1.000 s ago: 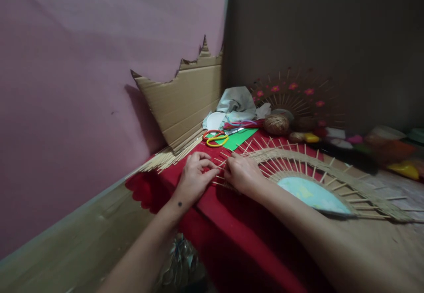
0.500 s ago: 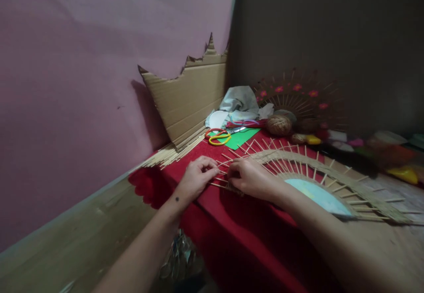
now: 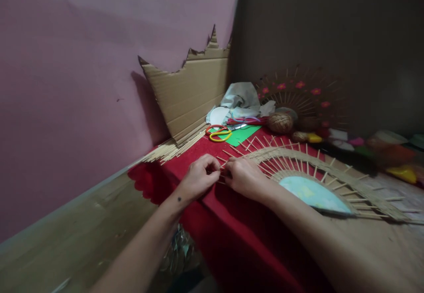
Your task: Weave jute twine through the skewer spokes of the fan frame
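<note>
A half-round fan of thin sticks (image 3: 308, 167) lies on the red cloth, with a woven twine band (image 3: 285, 153) across its sticks and a pale blue half-circle (image 3: 311, 192) at its base. At the fan's left end, my left hand (image 3: 201, 174) is closed, thumb and forefinger pinched on the tip of a stick. Right beside it, my right hand (image 3: 244, 177) is closed over the sticks near the end of the band. Its curled fingertips are partly hidden, so what they pinch is unclear.
Red-and-yellow-handled scissors (image 3: 219, 133) lie on green paper (image 3: 243, 136). Behind are a twine ball (image 3: 280, 122), a bundle of loose sticks (image 3: 165, 151), and cut cardboard (image 3: 195, 94) against the wall. A flowered stick fan (image 3: 300, 90) stands at the back. The cloth-covered table edge (image 3: 212, 211) runs below my hands.
My right hand has shifted left along the sticks, closer to my left hand, and its fingers are now nearly against it. My left hand stays pinched in about the same place.
</note>
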`<state>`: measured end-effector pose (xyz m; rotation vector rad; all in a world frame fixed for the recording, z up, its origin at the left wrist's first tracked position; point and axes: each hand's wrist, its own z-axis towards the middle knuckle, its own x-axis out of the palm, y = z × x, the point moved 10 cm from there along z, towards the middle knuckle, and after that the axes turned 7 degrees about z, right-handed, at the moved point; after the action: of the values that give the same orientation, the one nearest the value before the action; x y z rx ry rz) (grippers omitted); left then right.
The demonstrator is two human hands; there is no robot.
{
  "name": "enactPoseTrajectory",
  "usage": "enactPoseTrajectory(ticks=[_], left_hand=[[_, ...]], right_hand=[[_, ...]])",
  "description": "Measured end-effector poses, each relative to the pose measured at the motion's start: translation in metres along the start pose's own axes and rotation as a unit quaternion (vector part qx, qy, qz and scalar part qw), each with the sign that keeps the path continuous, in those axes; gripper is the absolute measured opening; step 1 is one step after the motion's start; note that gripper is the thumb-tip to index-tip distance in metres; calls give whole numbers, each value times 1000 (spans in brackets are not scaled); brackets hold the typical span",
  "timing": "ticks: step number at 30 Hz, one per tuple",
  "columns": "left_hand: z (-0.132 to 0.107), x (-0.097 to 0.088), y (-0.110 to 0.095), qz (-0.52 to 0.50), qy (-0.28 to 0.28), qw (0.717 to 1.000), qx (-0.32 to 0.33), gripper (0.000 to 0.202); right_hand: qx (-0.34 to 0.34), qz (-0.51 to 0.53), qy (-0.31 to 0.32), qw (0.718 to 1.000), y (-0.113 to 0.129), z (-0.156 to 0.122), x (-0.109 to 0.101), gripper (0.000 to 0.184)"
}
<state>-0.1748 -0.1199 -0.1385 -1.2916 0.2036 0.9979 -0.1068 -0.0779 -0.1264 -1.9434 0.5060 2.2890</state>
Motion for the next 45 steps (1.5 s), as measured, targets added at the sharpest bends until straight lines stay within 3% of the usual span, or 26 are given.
enactPoseTrajectory(ticks=[6, 11, 16, 24, 27, 31, 35, 45], left_hand=[[-1, -6, -6, 1, -26, 999, 19, 9], [-2, -17, 2, 4, -62, 998, 4, 10], [-3, -17, 3, 15, -39, 999, 25, 9], [-3, -15, 8, 59, -15, 998, -5, 6], [-4, -15, 6, 65, -24, 998, 5, 7], [-6, -15, 1, 67, -31, 997, 28, 9], [-6, -15, 1, 66, -29, 997, 28, 9], [-7, -15, 1, 51, -34, 998, 31, 9]], right_hand=[[16, -20, -39, 999, 0, -2, -8, 19], [11, -27, -45, 999, 1, -3, -8, 20], [20, -19, -57, 998, -1, -3, -10, 21], [22, -7, -64, 998, -3, -3, -8, 21], [25, 39, -61, 997, -10, -2, -10, 20], [59, 122, -77, 988, -31, -3, -30, 18], [104, 128, -54, 985, -46, -5, -39, 19], [64, 125, -18, 990, -25, -4, -17, 19]])
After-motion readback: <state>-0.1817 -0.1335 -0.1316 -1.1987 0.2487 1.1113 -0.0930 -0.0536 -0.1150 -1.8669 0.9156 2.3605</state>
